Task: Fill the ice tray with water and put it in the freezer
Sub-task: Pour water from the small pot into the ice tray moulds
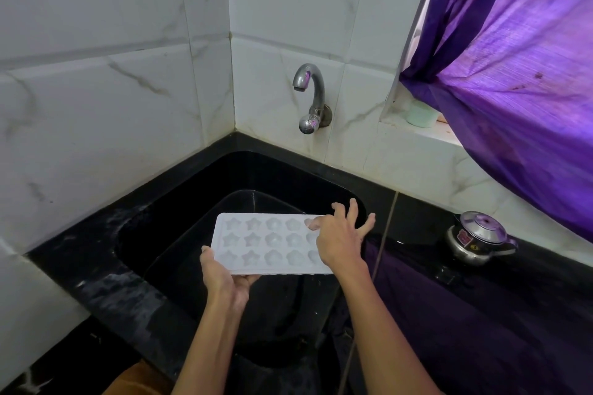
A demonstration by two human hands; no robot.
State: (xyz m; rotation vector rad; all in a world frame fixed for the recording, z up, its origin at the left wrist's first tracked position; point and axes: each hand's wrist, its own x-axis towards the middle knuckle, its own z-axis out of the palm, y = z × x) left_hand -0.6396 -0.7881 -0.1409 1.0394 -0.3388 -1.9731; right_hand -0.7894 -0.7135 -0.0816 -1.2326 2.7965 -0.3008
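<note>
Both hands on white ice tray (269, 242): left hand (224, 279) beneath, right hand (340, 240) atop.

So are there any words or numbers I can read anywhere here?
"5": seems to be on a small round yellow sticker on the steel pot, though it is tiny.
Red label on the same pot: too blurred to read.
Ice tray, tap, tiles, curtain: no writing visible.

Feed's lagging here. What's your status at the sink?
Left hand grips ice tray by its near corner; right hand rests fingers on far end. Tray over black sink. Tap dry, path clear.
</note>
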